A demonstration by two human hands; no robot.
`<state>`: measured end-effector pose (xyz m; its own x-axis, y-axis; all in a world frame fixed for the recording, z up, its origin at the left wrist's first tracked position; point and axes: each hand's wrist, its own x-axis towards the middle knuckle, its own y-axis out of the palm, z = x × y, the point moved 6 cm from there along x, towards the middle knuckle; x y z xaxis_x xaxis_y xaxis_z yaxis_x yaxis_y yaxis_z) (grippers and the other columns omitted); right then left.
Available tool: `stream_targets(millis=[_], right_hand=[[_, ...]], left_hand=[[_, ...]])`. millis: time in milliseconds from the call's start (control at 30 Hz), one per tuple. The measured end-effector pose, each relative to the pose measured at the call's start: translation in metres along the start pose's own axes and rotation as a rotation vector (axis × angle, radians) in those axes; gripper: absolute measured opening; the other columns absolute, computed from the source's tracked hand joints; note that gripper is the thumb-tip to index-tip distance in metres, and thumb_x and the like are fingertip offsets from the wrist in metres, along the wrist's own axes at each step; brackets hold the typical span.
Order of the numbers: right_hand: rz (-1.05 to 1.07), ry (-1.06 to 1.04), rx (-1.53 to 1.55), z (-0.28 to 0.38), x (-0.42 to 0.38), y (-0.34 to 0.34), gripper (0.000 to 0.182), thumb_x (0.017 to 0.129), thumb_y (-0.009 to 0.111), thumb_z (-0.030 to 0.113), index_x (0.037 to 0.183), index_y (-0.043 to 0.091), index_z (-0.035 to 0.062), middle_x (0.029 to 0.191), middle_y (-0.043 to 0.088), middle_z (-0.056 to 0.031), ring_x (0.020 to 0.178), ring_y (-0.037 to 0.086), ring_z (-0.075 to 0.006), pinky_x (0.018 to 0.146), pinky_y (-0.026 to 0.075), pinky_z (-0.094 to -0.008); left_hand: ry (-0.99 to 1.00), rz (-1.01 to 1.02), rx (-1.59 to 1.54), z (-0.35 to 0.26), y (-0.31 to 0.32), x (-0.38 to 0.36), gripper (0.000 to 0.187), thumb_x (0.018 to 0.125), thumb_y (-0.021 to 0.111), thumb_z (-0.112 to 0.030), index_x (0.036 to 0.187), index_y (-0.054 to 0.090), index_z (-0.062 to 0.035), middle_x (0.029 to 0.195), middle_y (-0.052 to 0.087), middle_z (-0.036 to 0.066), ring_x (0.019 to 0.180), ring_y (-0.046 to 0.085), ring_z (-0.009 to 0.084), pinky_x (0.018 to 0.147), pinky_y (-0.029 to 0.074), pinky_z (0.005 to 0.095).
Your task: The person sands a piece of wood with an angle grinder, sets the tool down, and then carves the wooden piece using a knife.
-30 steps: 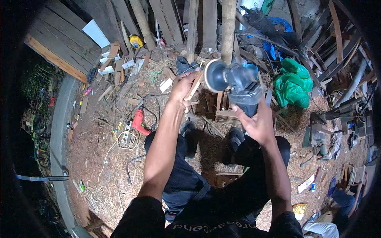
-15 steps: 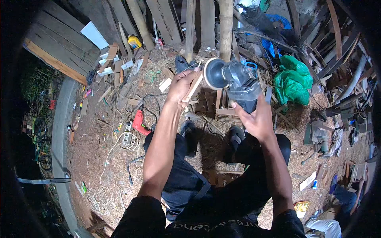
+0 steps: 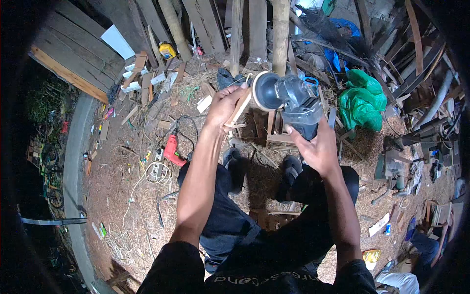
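My right hand (image 3: 317, 146) is wrapped round the dark body of an angle grinder (image 3: 299, 105) fitted with a round sanding disc (image 3: 264, 91). The disc faces left, its pale rim against or very close to a thin wooden piece (image 3: 239, 110). That piece is narrow, light-coloured and slanted, and my left hand (image 3: 226, 105) grips it with the fingers closed. Its far end shows just above my fingertips; part of it is hidden by the hand. Both hands are raised above my knees, in front of me.
A red power drill (image 3: 172, 151) lies on the ground at left, beside a power strip (image 3: 156, 169) with a tangled cord. Green plastic bags (image 3: 363, 102) sit at right. Wood scraps and shavings cover the ground. Planks lean at the back. Another person (image 3: 431, 245) is at lower right.
Almost nothing differs. Both hands hold the wooden piece and the grinder in nearly the same place; the view has shifted very slightly.
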<state>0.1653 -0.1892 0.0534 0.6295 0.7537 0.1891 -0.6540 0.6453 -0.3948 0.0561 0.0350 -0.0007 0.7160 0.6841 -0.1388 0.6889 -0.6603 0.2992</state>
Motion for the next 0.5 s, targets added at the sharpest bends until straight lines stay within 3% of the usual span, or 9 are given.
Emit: stream_targets(millis=[100, 200, 300, 500], right_hand=[[-0.012, 0.012, -0.022, 0.002, 0.002, -0.006, 0.052, 0.081, 0.075, 0.018, 0.12, 0.049, -0.0034, 0.106, 0.066, -0.0181, 0.099, 0.065, -0.0226, 0.087, 0.049, -0.0351], [-0.004, -0.056, -0.029, 0.006, 0.001, -0.004, 0.05, 0.081, 0.075, 0.016, 0.12, 0.05, -0.0031, 0.107, 0.066, -0.0176, 0.099, 0.065, -0.0216, 0.088, 0.049, -0.0349], [0.026, -0.072, 0.061, 0.015, -0.007, 0.004, 0.05, 0.08, 0.076, 0.014, 0.12, 0.051, -0.0033, 0.107, 0.067, -0.0171, 0.098, 0.066, -0.0214, 0.088, 0.05, -0.0347], [0.09, -0.035, -0.017, 0.014, -0.012, 0.015, 0.053, 0.08, 0.077, 0.015, 0.121, 0.048, -0.0038, 0.103, 0.068, -0.0186, 0.095, 0.068, -0.0216, 0.084, 0.052, -0.0344]], left_hand=[[-0.082, 0.026, 0.003, -0.007, -0.001, -0.008, 0.022, 0.095, 0.061, -0.025, 0.087, 0.067, -0.005, 0.069, 0.062, 0.001, 0.053, 0.052, 0.0051, 0.047, 0.04, 0.0223], [-0.067, -0.102, -0.096, 0.002, -0.005, 0.002, 0.023, 0.095, 0.061, -0.025, 0.088, 0.067, -0.0041, 0.07, 0.062, 0.001, 0.054, 0.053, 0.0061, 0.047, 0.041, 0.0222], [-0.051, -0.084, -0.09, 0.003, -0.014, 0.011, 0.02, 0.095, 0.06, -0.02, 0.09, 0.067, -0.0027, 0.077, 0.068, 0.005, 0.059, 0.061, 0.0099, 0.056, 0.051, 0.0244], [0.014, -0.072, -0.069, 0.001, -0.015, 0.009, 0.022, 0.096, 0.057, -0.019, 0.089, 0.067, -0.001, 0.078, 0.068, 0.006, 0.061, 0.062, 0.0102, 0.056, 0.051, 0.025]])
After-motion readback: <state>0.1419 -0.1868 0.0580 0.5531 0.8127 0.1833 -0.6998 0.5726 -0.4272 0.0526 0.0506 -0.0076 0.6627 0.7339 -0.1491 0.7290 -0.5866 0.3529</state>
